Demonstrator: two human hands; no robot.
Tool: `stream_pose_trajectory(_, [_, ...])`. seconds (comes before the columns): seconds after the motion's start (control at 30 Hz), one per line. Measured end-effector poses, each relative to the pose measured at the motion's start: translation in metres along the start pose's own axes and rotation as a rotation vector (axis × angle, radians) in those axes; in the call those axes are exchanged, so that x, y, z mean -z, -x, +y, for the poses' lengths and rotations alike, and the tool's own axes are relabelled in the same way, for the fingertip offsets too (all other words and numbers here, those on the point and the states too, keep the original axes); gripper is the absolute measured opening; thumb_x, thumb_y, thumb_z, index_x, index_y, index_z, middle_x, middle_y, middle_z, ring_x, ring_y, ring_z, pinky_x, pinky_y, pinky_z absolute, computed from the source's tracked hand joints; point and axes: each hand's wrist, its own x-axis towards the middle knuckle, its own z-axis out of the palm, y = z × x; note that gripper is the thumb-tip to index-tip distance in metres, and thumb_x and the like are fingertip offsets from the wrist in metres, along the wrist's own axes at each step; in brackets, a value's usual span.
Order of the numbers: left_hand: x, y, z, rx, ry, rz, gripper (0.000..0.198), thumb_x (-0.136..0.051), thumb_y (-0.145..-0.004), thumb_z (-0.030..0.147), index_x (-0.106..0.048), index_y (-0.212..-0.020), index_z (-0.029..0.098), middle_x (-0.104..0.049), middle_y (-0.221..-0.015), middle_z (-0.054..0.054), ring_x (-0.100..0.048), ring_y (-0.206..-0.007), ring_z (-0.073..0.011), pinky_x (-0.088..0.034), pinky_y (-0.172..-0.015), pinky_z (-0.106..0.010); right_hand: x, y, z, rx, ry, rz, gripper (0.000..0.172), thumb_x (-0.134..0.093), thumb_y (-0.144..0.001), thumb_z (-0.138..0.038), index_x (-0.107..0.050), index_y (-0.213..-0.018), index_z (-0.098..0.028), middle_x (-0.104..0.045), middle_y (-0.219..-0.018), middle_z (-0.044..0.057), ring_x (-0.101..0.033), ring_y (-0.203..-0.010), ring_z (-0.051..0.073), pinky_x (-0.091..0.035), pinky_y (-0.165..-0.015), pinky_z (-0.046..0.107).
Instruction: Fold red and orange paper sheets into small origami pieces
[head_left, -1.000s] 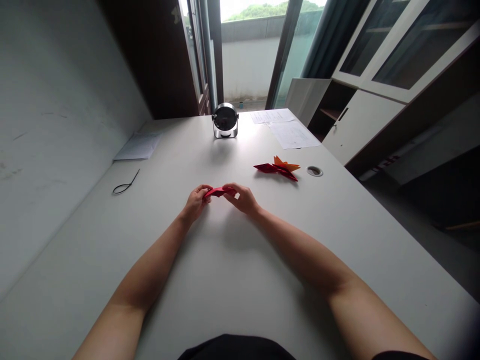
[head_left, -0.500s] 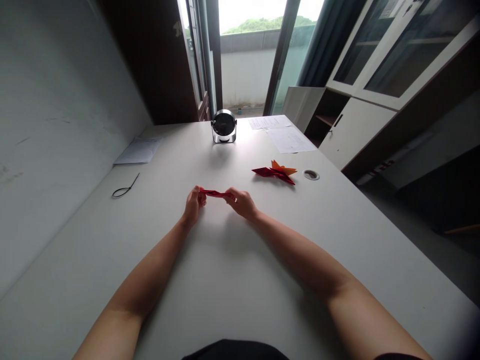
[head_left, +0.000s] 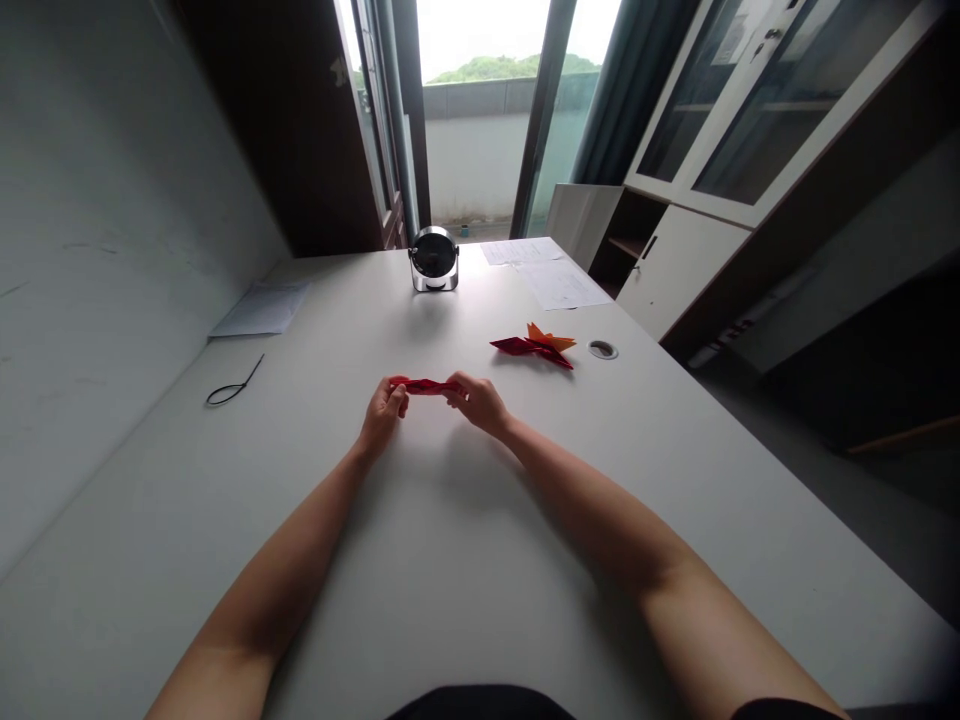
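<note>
A narrow piece of folded red paper point(head_left: 427, 387) stretches level between my two hands, just above the white table. My left hand point(head_left: 386, 408) pinches its left end, the thumb on the near side. At the other end my right hand point(head_left: 478, 402) grips the paper between thumb and fingers. The fingertips cover both ends, so the full shape is hidden. To the right of my hands lie folded red paper pieces point(head_left: 531, 348) and a folded orange paper piece point(head_left: 551, 340), overlapping in a small pile.
A round black device on a silver stand point(head_left: 434, 258) stands at the table's far side. Paper sheets point(head_left: 562, 284) lie far right, another sheet point(head_left: 261, 307) far left. A black cable tie loop point(head_left: 234, 388) rests at left. The table point(head_left: 450, 580) has a round grommet point(head_left: 602, 350).
The camera view has shifted slightly, so the scene sits a little further left. My left thumb has moved down along the near side of the red paper; both hands still hold it.
</note>
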Motion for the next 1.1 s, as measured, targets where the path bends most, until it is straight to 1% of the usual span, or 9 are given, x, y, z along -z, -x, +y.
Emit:
stream_pose_trajectory(0.23, [0.013,-0.006,-0.009,0.042,-0.055,0.089,0.031,-0.054,-0.080,0.024,-0.060,-0.109,0.018,-0.055,-0.074,0.002,-0.051,-0.062,-0.0109,-0.044,-0.060,-0.023,0.050,-0.003,0.021,-0.329,0.640,0.108,0.019,-0.055,-0.095,-0.034,-0.067,-0.099,-0.020,-0.074,-0.085,0.008,-0.068,-0.077,0.021,-0.042,-0.069,0.028])
stream_pose_trajectory(0.33, [0.012,-0.005,-0.013,0.004,-0.189,0.034,0.030,-0.051,-0.078,0.023,-0.064,-0.105,0.018,-0.057,-0.075,0.001,-0.056,-0.067,-0.0132,-0.047,-0.065,-0.025,0.075,0.010,0.035,-0.511,0.755,0.067,0.022,-0.059,-0.093,-0.039,-0.067,-0.103,-0.021,-0.074,-0.092,0.009,-0.068,-0.084,0.024,-0.045,-0.074,0.030])
stream_pose_trajectory(0.5, [0.010,-0.001,-0.016,-0.052,-0.467,-0.032,0.027,-0.052,-0.084,0.031,-0.067,-0.105,0.021,-0.063,-0.076,0.001,-0.058,-0.067,-0.0142,-0.047,-0.069,-0.027,0.097,0.027,0.052,-0.693,0.814,0.149,0.027,-0.060,-0.091,-0.037,-0.064,-0.111,-0.019,-0.072,-0.095,0.011,-0.066,-0.085,0.024,-0.045,-0.074,0.032])
stream_pose_trajectory(0.6, [0.011,-0.001,-0.016,-0.078,-0.546,-0.013,0.027,-0.051,-0.086,0.033,-0.068,-0.104,0.021,-0.065,-0.079,0.000,-0.058,-0.067,-0.0146,-0.046,-0.067,-0.026,0.097,0.027,0.052,-0.679,0.844,0.262,0.030,-0.059,-0.090,-0.031,-0.059,-0.116,-0.018,-0.070,-0.102,0.012,-0.065,-0.085,0.023,-0.044,-0.072,0.031])
stream_pose_trajectory(0.73, [0.009,-0.001,-0.013,-0.100,-0.644,-0.014,0.026,-0.052,-0.086,0.033,-0.071,-0.100,0.021,-0.069,-0.083,-0.002,-0.057,-0.066,-0.0148,-0.046,-0.066,-0.027,0.086,0.025,0.042,-0.492,0.915,0.361,0.024,-0.046,-0.093,-0.021,-0.059,-0.112,-0.016,-0.067,-0.103,0.013,-0.061,-0.094,0.024,-0.043,-0.074,0.030])
stream_pose_trajectory(0.83, [0.007,0.000,-0.011,-0.102,-0.672,-0.025,0.026,-0.052,-0.086,0.032,-0.072,-0.098,0.021,-0.072,-0.088,-0.003,-0.058,-0.067,-0.0155,-0.047,-0.068,-0.028,0.072,0.026,0.035,-0.297,0.882,0.192,0.022,-0.045,-0.092,-0.019,-0.062,-0.105,-0.017,-0.067,-0.105,0.012,-0.061,-0.093,0.023,-0.041,-0.076,0.029])
stream_pose_trajectory(0.9, [0.007,0.002,-0.010,-0.100,-0.676,-0.025,0.026,-0.051,-0.086,0.032,-0.072,-0.098,0.021,-0.073,-0.091,-0.003,-0.059,-0.068,-0.0158,-0.048,-0.070,-0.029,0.063,0.026,0.033,-0.277,0.844,0.045,0.024,-0.045,-0.093,-0.020,-0.063,-0.109,-0.020,-0.069,-0.108,0.009,-0.062,-0.091,0.021,-0.041,-0.074,0.028])
stream_pose_trajectory(1.0, [0.007,0.004,-0.009,-0.102,-0.684,-0.030,0.026,-0.051,-0.087,0.032,-0.072,-0.098,0.021,-0.074,-0.092,-0.003,-0.059,-0.069,-0.0160,-0.048,-0.071,-0.029,0.053,0.026,0.033,-0.397,0.837,-0.092,0.026,-0.045,-0.096,-0.028,-0.063,-0.115,-0.024,-0.072,-0.105,0.007,-0.065,-0.090,0.021,-0.042,-0.074,0.029])
stream_pose_trajectory(1.1, [0.007,0.002,-0.010,-0.102,-0.680,-0.037,0.025,-0.052,-0.086,0.032,-0.072,-0.097,0.022,-0.074,-0.092,-0.003,-0.059,-0.070,-0.0165,-0.047,-0.071,-0.030,0.051,0.022,0.034,-0.538,0.857,-0.100,0.029,-0.042,-0.100,-0.035,-0.063,-0.114,-0.022,-0.074,-0.102,0.011,-0.068,-0.091,0.024,-0.044,-0.077,0.031])
